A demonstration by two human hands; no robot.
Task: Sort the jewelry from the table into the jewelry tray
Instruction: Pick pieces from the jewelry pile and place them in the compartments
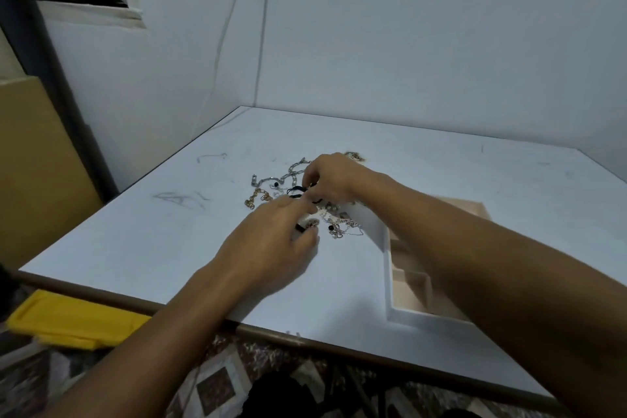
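Jewelry pile [342, 226] is lying mid-frame on the table [152, 248], just left of the jewelry tray [389, 282] at lower right. Right hand [330, 181] is pinching a black cord [294, 190] in the tangle. Left hand [271, 234] is curling beside it; blur is hiding any grasp. Judged: untangling is under way. Next move is calling for freeing one piece and carrying it right into a compartment.

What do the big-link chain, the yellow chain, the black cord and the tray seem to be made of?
The big-link chain looks like shiny silver-coloured metal: it shows bright glints. The yellow chain looks like gold-coloured metal, plated or solid I cannot tell. The black cord seems matt textile or rubber, without shine. The tray has smooth white walls and a beige, perhaps fabric-lined inside.
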